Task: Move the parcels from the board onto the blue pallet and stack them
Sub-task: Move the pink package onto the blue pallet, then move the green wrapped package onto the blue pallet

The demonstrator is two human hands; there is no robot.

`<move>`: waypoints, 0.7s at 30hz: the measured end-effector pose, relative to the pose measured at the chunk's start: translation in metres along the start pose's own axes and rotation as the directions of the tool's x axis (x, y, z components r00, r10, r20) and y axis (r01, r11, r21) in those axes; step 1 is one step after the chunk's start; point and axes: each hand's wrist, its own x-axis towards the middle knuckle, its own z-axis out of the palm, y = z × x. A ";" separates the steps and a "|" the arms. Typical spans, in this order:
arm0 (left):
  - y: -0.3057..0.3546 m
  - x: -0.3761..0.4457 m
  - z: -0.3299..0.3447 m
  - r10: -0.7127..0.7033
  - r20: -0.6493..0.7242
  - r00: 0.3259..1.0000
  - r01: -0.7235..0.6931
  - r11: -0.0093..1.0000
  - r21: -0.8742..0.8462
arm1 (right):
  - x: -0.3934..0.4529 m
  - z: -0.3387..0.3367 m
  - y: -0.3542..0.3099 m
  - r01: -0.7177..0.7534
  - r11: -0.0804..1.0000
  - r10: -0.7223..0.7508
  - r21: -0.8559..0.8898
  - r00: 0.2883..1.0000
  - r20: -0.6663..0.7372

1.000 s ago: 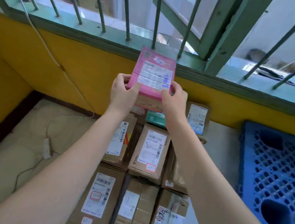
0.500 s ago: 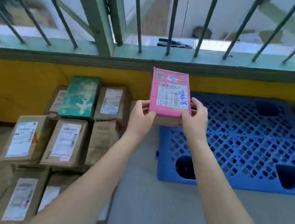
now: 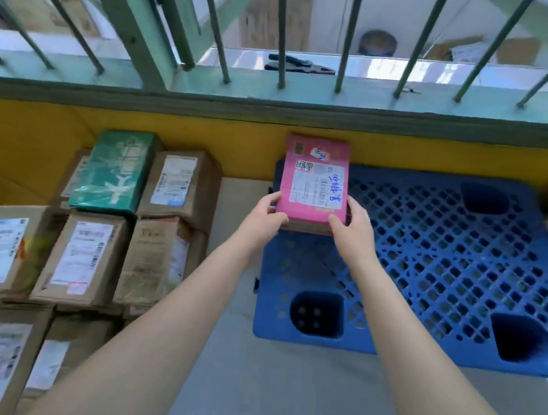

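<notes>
Parcels (image 3: 87,257), mostly brown, crowded at near left, none yet stacked. Ahead, left hand (image 3: 265,222) and right hand (image 3: 352,230) curled round the near corners of a pink parcel (image 3: 313,181), over the far-left corner of the blue pallet (image 3: 448,263). Pallet otherwise bare, plenty of room rightward. Beyond, yellow wall (image 3: 205,137) close behind: little slack at that edge.

1. A pale grey counter (image 3: 277,397) runs up to the yellow wall (image 3: 25,139).
2. A blue pallet (image 3: 464,275) lies flat on its right part, close against the wall.
3. Brown parcels (image 3: 87,253) crowd the left side in rows.
4. A green parcel (image 3: 115,170) sits among them near the wall.
</notes>
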 end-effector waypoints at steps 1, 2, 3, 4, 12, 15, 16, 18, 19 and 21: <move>0.001 -0.001 -0.004 -0.019 0.001 1.000 0.019 1.000 -0.004 | 0.002 0.002 -0.004 -0.006 1.000 0.006 0.000 1.000 -0.002; 0.002 -0.004 -0.010 -0.039 -0.007 0.999 0.039 0.999 -0.001 | 0.004 0.004 -0.009 -0.031 0.999 0.031 -0.006 0.999 -0.013; 0.002 -0.009 -0.018 -0.050 -0.029 0.998 0.051 0.998 0.022 | 0.005 0.007 -0.014 -0.073 0.997 0.072 -0.034 0.996 -0.043; 0.001 -0.016 -0.028 -0.038 -0.070 0.997 0.042 0.997 0.067 | 0.003 0.010 -0.020 -0.119 0.988 0.109 -0.097 0.989 -0.103; -0.061 -0.094 -0.189 0.072 -0.577 0.813 -0.001 0.993 0.122 | -0.072 0.141 -0.100 0.201 0.947 -0.219 -0.250 0.975 -0.048; -0.090 -0.109 -0.252 0.005 -0.660 0.751 0.072 0.993 0.090 | -0.093 0.205 -0.123 0.258 0.957 -0.238 -0.135 0.959 0.152; -0.097 -0.108 -0.270 0.000 -0.669 0.743 0.077 0.993 0.086 | -0.095 0.225 -0.131 0.242 0.964 -0.215 -0.113 0.953 0.212; -0.103 -0.100 -0.301 0.016 -0.668 0.744 0.076 0.991 0.108 | -0.092 0.263 -0.148 0.210 0.970 -0.163 -0.126 0.937 0.310; -0.104 -0.092 -0.313 0.024 -0.660 0.751 0.073 0.990 0.120 | -0.087 0.281 -0.156 0.188 0.971 -0.129 -0.146 0.930 0.343; -0.104 -0.071 -0.334 0.037 -0.636 0.771 0.074 0.986 0.148 | -0.072 0.313 -0.169 0.133 0.975 -0.059 -0.176 0.926 0.373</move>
